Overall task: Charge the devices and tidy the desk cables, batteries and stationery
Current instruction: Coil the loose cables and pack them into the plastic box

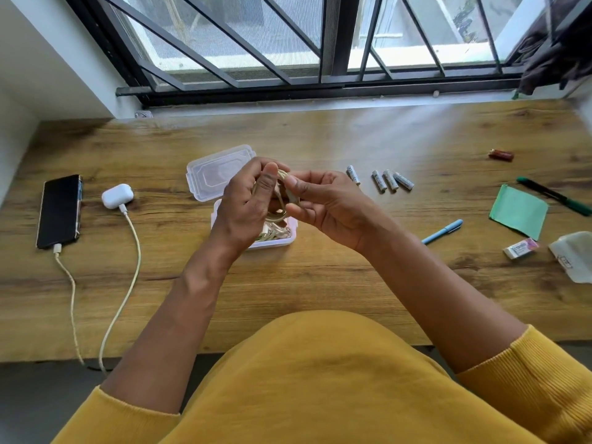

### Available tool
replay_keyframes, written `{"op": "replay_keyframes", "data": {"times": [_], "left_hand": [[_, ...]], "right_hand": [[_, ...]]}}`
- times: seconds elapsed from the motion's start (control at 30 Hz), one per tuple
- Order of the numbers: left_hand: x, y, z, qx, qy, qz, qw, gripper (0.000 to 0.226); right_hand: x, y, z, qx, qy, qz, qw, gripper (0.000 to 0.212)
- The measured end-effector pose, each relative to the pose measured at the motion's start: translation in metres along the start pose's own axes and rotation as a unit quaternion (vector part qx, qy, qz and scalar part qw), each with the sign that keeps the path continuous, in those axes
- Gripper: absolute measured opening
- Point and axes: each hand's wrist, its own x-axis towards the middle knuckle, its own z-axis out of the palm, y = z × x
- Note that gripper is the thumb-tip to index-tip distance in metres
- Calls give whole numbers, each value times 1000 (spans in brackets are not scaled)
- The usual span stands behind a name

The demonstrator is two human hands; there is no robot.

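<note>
Both hands hold a coiled beige cable (282,200) above a clear plastic box (272,243) at the desk's middle. My left hand (246,206) grips the coil, and my right hand (323,206) pinches its loose end near the top. More beige cable lies inside the box, whose lid (217,171) stands open behind it. A black phone (59,211) lies at the left with a cable (72,290) plugged in. Beside it, a white earbud case (117,196) has a white cable (128,267) plugged in. Several white batteries (384,179) lie right of the hands.
On the wooden desk (288,283) at the right lie a blue pen (443,231), a green paper (519,211), a green-black pen (554,195), an eraser (520,248), a white pouch (573,256) and a small red object (501,154). A barred window runs behind.
</note>
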Motion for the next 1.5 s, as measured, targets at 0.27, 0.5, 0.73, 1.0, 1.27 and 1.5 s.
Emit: {"op": "replay_keyframes", "data": {"times": [0.27,0.5,0.73,1.0,1.27,1.5], "left_hand": [[2,-8,4,146,62,10,987,34],[2,-4,7,211,123,31,969,39],[6,1,4,210,145,63,965,41],[0,33,-5,77,115,144,980,30],[3,37,-2,53,122,141,981,33],[4,30,-2,139,161,133,968,35]], "right_hand": [[-3,-2,1,-88,20,-11,996,31],[-4,-5,10,-231,75,-91,966,33],[-3,-4,17,-239,115,-139,954,20],[-2,-12,12,-75,32,-56,995,5],[-2,-9,12,-182,19,-93,979,17],[-8,-18,12,-133,-7,-83,988,22]]}}
